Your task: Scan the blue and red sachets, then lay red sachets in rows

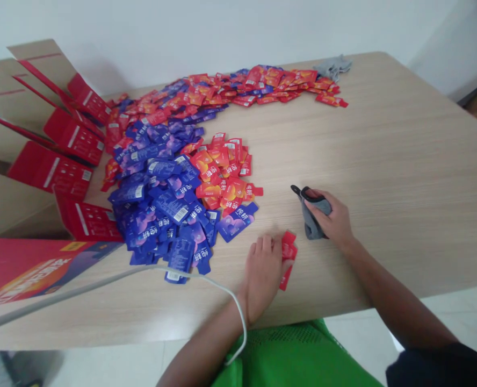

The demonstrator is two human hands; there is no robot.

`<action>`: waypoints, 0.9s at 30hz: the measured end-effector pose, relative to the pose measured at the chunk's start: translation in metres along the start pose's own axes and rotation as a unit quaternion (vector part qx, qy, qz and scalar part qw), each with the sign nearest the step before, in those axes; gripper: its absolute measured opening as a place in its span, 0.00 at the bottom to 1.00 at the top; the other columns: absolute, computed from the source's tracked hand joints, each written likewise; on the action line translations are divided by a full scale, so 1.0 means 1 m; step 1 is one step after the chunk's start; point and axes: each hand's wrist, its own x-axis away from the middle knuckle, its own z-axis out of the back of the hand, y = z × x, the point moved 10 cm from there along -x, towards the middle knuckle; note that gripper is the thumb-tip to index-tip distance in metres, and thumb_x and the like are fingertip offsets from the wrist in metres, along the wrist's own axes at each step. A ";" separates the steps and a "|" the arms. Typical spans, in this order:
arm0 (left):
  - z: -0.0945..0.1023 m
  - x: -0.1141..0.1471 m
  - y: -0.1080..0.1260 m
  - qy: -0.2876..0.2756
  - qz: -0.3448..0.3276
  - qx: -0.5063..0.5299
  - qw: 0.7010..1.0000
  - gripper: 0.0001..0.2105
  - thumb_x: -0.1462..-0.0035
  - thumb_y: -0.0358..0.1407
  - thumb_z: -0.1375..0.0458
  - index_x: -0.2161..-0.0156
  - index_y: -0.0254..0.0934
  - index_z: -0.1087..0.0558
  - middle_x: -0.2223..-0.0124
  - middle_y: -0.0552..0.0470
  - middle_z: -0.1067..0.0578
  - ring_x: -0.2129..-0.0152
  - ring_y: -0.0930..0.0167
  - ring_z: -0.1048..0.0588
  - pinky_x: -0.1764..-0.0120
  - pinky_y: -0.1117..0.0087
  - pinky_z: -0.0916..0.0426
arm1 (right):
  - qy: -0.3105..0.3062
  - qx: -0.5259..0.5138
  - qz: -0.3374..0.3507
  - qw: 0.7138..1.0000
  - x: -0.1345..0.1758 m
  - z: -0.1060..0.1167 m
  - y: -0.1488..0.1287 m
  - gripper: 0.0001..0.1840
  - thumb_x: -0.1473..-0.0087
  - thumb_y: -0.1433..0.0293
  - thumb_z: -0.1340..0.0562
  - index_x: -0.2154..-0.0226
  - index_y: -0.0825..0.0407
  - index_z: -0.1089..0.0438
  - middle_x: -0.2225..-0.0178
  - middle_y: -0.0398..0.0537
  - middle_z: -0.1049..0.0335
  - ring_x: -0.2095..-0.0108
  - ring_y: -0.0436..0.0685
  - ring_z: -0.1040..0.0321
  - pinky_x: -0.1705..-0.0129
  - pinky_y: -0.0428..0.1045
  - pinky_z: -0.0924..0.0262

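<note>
Here, resting the left hand (264,271) palm-down over the wood-grain table (375,161), with fingers close together and thumb across red sachets (289,251) that poke out along its right side; impossible to tell whether pinching or merely covering them. Beside those, gripping a gray cloth (311,226) with black trim in the right hand (335,219), forearm angled in from lower right.

Table (383,161) bears sachets (170,204), boxes (75,141), apparently a rag (332,67).
</note>
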 end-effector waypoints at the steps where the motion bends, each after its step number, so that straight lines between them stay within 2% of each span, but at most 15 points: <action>1: -0.005 -0.001 -0.002 -0.015 0.003 0.018 1.000 0.34 0.38 0.43 0.32 0.32 0.34 0.35 0.45 0.38 0.24 0.48 0.52 0.24 0.46 0.50 0.27 | 0.004 -0.009 -0.017 1.000 -0.001 0.001 0.003 0.23 0.40 0.52 0.33 0.48 0.46 0.23 0.48 0.52 0.19 0.47 0.67 0.23 0.42 0.63 0.30; 5: -0.014 -0.004 -0.003 -0.038 -0.039 0.178 0.982 0.35 0.36 0.36 0.33 0.29 0.37 0.41 0.37 0.39 0.26 0.43 0.56 0.24 0.40 0.56 0.30 | 0.000 -0.028 -0.056 0.998 -0.001 0.001 0.009 0.24 0.41 0.50 0.32 0.48 0.45 0.23 0.47 0.52 0.19 0.46 0.68 0.23 0.41 0.64 0.29; 7: -0.011 -0.004 -0.010 -0.043 -0.038 0.259 0.964 0.30 0.37 0.38 0.33 0.33 0.37 0.36 0.40 0.42 0.23 0.46 0.58 0.22 0.43 0.60 0.29 | -0.002 -0.028 -0.060 0.998 0.000 0.001 0.010 0.24 0.42 0.50 0.32 0.49 0.45 0.22 0.48 0.52 0.19 0.47 0.68 0.22 0.42 0.64 0.29; 8: -0.007 -0.002 -0.016 -0.048 -0.024 0.285 0.957 0.26 0.37 0.40 0.33 0.38 0.38 0.32 0.44 0.44 0.20 0.50 0.59 0.21 0.47 0.61 0.28 | -0.004 -0.029 -0.062 0.998 0.001 0.001 0.010 0.23 0.42 0.51 0.32 0.49 0.45 0.22 0.48 0.52 0.19 0.47 0.68 0.22 0.42 0.64 0.29; 10: 0.005 0.003 -0.028 -0.056 0.007 0.321 0.946 0.16 0.35 0.45 0.36 0.48 0.38 0.28 0.55 0.48 0.18 0.59 0.62 0.19 0.56 0.65 0.29 | -0.009 -0.028 -0.069 0.997 0.002 0.000 0.012 0.23 0.42 0.50 0.32 0.49 0.44 0.23 0.48 0.51 0.19 0.47 0.69 0.22 0.42 0.65 0.29; 12: 0.026 0.012 -0.042 -0.044 0.033 0.352 0.934 0.15 0.31 0.50 0.42 0.55 0.39 0.29 0.63 0.52 0.20 0.67 0.66 0.21 0.63 0.68 0.32 | -0.014 -0.022 -0.077 0.997 0.003 0.000 0.014 0.23 0.42 0.50 0.33 0.48 0.43 0.23 0.48 0.51 0.19 0.47 0.69 0.22 0.41 0.66 0.29; 14: 0.051 0.023 -0.063 -0.004 0.059 0.388 0.920 0.17 0.29 0.53 0.46 0.56 0.39 0.31 0.67 0.55 0.22 0.70 0.69 0.23 0.66 0.70 0.35 | -0.020 -0.016 -0.084 0.996 0.004 -0.001 0.017 0.24 0.42 0.49 0.33 0.48 0.42 0.23 0.49 0.50 0.18 0.48 0.70 0.22 0.42 0.67 0.29; 16: 0.074 0.034 -0.095 0.068 0.099 0.428 0.896 0.19 0.29 0.55 0.47 0.56 0.39 0.31 0.67 0.55 0.23 0.71 0.70 0.25 0.67 0.70 0.34 | -0.029 -0.016 -0.085 0.996 0.005 -0.002 0.019 0.24 0.41 0.49 0.33 0.48 0.41 0.23 0.49 0.50 0.18 0.48 0.71 0.22 0.41 0.69 0.29; 18: 0.092 0.047 -0.135 0.158 0.154 0.471 0.854 0.22 0.31 0.57 0.45 0.55 0.38 0.30 0.68 0.56 0.25 0.74 0.72 0.27 0.69 0.72 0.34 | -0.037 -0.017 -0.084 0.996 0.005 -0.003 0.021 0.24 0.41 0.48 0.34 0.47 0.41 0.23 0.48 0.50 0.19 0.47 0.71 0.22 0.41 0.69 0.29; 20: 0.104 0.058 -0.174 0.231 0.199 0.523 0.796 0.22 0.35 0.58 0.41 0.55 0.39 0.29 0.74 0.60 0.29 0.81 0.75 0.32 0.77 0.75 0.38 | -0.047 -0.015 -0.084 0.995 0.006 -0.004 0.021 0.24 0.41 0.48 0.34 0.48 0.41 0.23 0.49 0.50 0.19 0.47 0.72 0.22 0.42 0.70 0.29; 22: 0.113 0.062 -0.203 0.270 0.211 0.577 0.741 0.21 0.38 0.56 0.36 0.55 0.40 0.30 0.79 0.63 0.33 0.87 0.76 0.35 0.83 0.77 0.46 | -0.056 -0.011 -0.088 0.995 0.006 -0.006 0.022 0.26 0.42 0.46 0.35 0.48 0.41 0.23 0.48 0.50 0.19 0.47 0.73 0.23 0.42 0.70 0.29; 24: 0.125 0.059 -0.224 0.298 0.203 0.619 0.698 0.19 0.41 0.51 0.32 0.56 0.40 0.30 0.78 0.62 0.29 0.88 0.75 0.31 0.85 0.78 0.51 | -0.062 -0.009 -0.095 0.993 0.006 -0.006 0.023 0.28 0.43 0.44 0.35 0.48 0.42 0.23 0.48 0.51 0.19 0.45 0.75 0.24 0.41 0.72 0.30; 27: 0.143 0.053 -0.252 0.342 0.200 0.658 0.640 0.17 0.44 0.43 0.29 0.58 0.39 0.30 0.70 0.57 0.21 0.84 0.75 0.24 0.85 0.79 0.47 | -0.074 -0.013 -0.103 0.992 0.006 -0.008 0.025 0.29 0.44 0.43 0.36 0.48 0.41 0.24 0.47 0.51 0.20 0.44 0.77 0.25 0.40 0.73 0.32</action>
